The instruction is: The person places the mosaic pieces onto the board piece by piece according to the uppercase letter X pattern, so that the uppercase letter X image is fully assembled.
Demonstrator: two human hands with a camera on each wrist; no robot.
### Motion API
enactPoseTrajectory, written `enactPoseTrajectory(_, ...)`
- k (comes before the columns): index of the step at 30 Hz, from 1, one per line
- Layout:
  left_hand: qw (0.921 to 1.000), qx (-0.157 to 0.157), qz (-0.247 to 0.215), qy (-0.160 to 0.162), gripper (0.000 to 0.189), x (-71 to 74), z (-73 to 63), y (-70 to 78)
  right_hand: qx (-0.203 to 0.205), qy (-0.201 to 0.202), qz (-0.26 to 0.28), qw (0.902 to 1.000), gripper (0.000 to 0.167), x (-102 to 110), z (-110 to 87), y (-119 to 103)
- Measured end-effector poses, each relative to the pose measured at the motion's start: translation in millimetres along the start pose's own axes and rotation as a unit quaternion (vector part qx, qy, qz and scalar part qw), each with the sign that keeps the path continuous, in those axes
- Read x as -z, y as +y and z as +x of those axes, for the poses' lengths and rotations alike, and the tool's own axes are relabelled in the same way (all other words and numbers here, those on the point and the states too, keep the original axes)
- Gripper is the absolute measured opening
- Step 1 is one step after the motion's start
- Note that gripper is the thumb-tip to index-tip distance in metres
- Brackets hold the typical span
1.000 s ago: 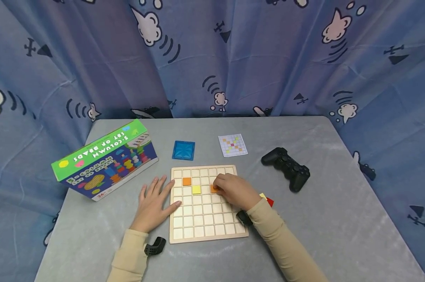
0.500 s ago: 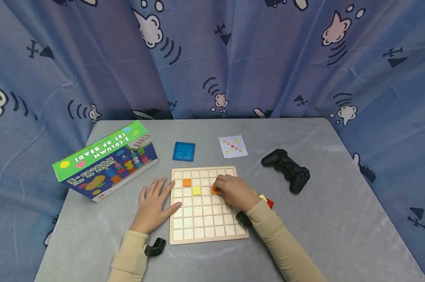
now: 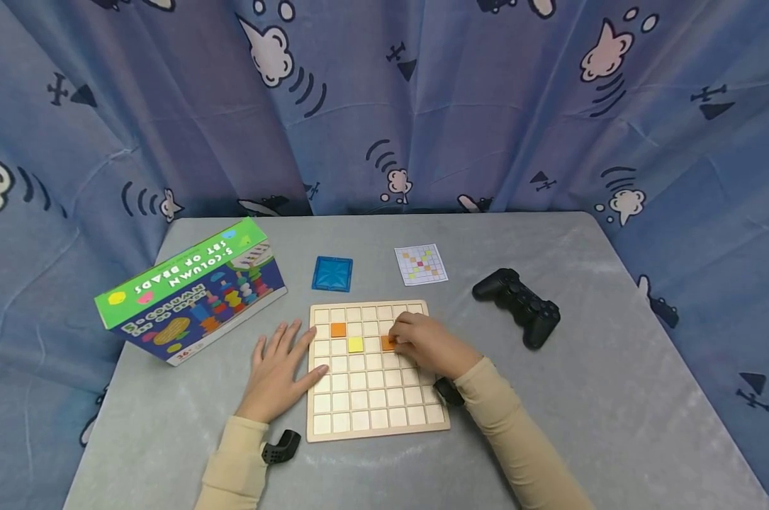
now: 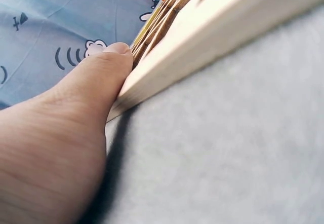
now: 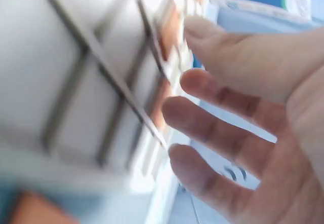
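Observation:
A wooden grid board [image 3: 378, 407] lies on the table with two orange tiles and a yellow tile [image 3: 356, 345] in its cells. One orange tile [image 3: 338, 330] sits toward the upper left, the other orange tile [image 3: 387, 343] by my right fingertips. My left hand [image 3: 276, 375] lies spread at the board's left edge; its thumb rests over the rim [image 4: 124, 100] in the left wrist view. My right hand [image 3: 431, 345] hovers over the board's right side. In the right wrist view its fingers [image 5: 195, 120] are apart and loosely bent, with nothing between them.
A bead set box [image 3: 193, 290] stands at the left. Behind the board lie a blue square tray [image 3: 332, 274] and a printed pattern card [image 3: 421, 265]. A black game controller [image 3: 517, 307] is at the right, and a blue patterned curtain [image 3: 358, 106] hangs behind.
My right hand has shifted slightly right and come off the right-hand orange tile, which shows more now. Its sleeve covers the red and yellow tiles beside the board. The left hand stays put.

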State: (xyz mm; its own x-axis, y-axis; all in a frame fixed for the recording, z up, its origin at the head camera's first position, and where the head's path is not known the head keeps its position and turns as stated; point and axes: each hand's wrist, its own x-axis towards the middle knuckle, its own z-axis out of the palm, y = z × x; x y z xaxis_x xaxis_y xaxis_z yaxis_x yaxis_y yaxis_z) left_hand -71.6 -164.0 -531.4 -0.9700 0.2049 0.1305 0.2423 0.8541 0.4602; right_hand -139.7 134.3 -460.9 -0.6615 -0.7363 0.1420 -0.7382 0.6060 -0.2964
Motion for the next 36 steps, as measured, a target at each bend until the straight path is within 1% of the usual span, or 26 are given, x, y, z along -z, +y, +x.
enactPoseTrajectory(3,1.0000,0.000,0.001,-0.004,0.076,0.6,0.7,1.8,-0.043,-0.003,0.008,0.9990,0.016,14,-13.0,6)
enactPoseTrajectory(7,1.0000,-0.002,0.002,-0.009,0.075,2.8,1.8,3.1,-0.112,-0.017,0.004,0.9935,0.019,28,-39.7,11)
enactPoseTrajectory(11,0.9999,0.005,0.012,-0.010,0.075,3.7,1.7,5.1,-0.149,-0.013,0.016,0.9886,0.021,32,-72.4,15)
enactPoseTrajectory(15,0.9994,0.015,0.029,-0.009,0.075,3.9,-2.4,8.8,-0.187,-0.001,0.015,0.9823,0.024,33,-102.9,15)
enactPoseTrajectory(17,0.9996,0.005,0.027,-0.002,0.073,3.6,-4.2,10.5,-0.205,0.004,0.009,0.9788,0.025,32,-115.4,15)
enactPoseTrajectory(20,0.9997,-0.020,0.014,0.003,0.074,1.9,-5.0,11.5,-0.227,0.010,0.005,0.9737,0.024,30,-129.8,15)
enactPoseTrajectory(24,0.9991,-0.041,-0.012,0.000,0.079,-3.3,-3.9,9.1,-0.249,0.020,0.015,0.9681,0.023,26,-140.9,16)
enactPoseTrajectory(28,0.9987,-0.041,-0.028,0.014,0.079,-5.8,-6.2,5.0,-0.255,0.026,0.026,0.9664,0.024,23,-140.5,18)
enactPoseTrajectory(32,0.9987,-0.040,-0.026,0.018,0.076,-6.5,-6.2,4.2,-0.259,0.033,0.019,0.9651,0.025,20,-140.4,20)
enactPoseTrajectory(36,0.9991,-0.038,-0.016,0.008,0.071,-6.3,-5.9,4.3,-0.260,0.044,0.013,0.9645,0.023,16,-141.7,21)
